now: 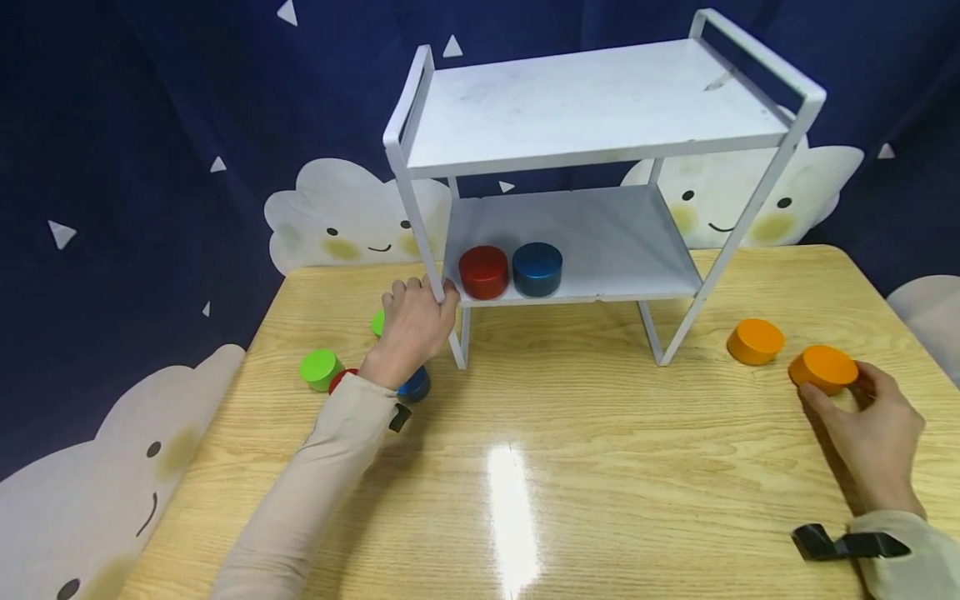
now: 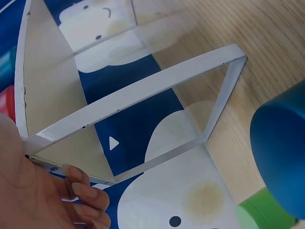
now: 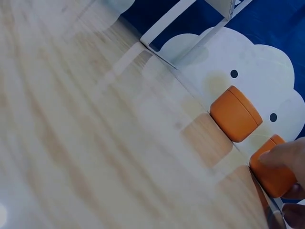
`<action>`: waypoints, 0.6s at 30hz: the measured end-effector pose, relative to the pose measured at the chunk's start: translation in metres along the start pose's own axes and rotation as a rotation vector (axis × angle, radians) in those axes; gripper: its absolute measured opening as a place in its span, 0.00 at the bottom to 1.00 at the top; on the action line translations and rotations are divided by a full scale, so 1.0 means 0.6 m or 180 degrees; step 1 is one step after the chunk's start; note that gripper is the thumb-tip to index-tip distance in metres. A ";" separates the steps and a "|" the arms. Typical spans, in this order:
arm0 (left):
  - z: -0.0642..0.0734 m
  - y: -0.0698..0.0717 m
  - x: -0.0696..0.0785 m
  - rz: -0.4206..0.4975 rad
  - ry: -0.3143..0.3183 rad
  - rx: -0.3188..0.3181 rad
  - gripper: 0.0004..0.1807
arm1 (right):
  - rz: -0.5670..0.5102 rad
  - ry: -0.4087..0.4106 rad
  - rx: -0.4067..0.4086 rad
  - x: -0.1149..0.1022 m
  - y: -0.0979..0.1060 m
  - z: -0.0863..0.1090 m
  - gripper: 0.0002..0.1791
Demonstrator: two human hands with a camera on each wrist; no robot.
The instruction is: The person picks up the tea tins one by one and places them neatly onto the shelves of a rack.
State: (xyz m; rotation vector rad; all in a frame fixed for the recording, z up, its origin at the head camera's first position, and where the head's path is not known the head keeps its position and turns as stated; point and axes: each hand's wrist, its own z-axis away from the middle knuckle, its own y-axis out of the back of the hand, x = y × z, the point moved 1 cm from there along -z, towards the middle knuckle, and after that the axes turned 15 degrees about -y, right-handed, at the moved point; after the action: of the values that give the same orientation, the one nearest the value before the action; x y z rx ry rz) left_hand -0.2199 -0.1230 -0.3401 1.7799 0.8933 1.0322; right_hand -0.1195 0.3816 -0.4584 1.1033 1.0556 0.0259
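Observation:
My left hand (image 1: 415, 323) grips the white two-tier shelf rack (image 1: 577, 108) at the front left corner of its lower tier. Its fingers (image 2: 88, 193) curl about the tier's edge in the left wrist view. On that tier, toward the left, a round red tin (image 1: 483, 272) stands beside a blue tin (image 1: 537, 269). At the right of the table my right hand (image 1: 873, 429) holds an orange tin (image 1: 823, 369) between thumb and fingers, low at the tabletop. A second orange tin (image 1: 756, 342) sits just left of it.
Under and beside my left arm are a green tin (image 1: 320, 369), another green one (image 1: 378, 322), a red tin (image 1: 341, 380) and a blue tin (image 1: 415, 385), partly hidden. The rack's legs stand on the wooden table (image 1: 600, 467). Behind hangs a dark blue curtain (image 1: 187, 100) with clouds.

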 end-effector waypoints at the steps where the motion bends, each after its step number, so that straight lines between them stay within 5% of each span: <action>1: 0.000 0.000 0.000 0.0004 -0.0001 0.0000 0.24 | -0.0019 -0.0015 -0.0003 0.000 -0.002 -0.001 0.40; 18: 0.002 0.001 0.001 0.0066 0.0005 -0.0012 0.25 | -0.0056 -0.0223 -0.0091 -0.010 -0.008 -0.008 0.44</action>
State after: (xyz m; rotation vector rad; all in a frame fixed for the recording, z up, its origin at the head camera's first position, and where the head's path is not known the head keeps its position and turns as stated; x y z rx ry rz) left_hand -0.2186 -0.1232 -0.3397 1.7888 0.8748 1.0482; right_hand -0.1280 0.3795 -0.4579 1.0620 0.9991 -0.0116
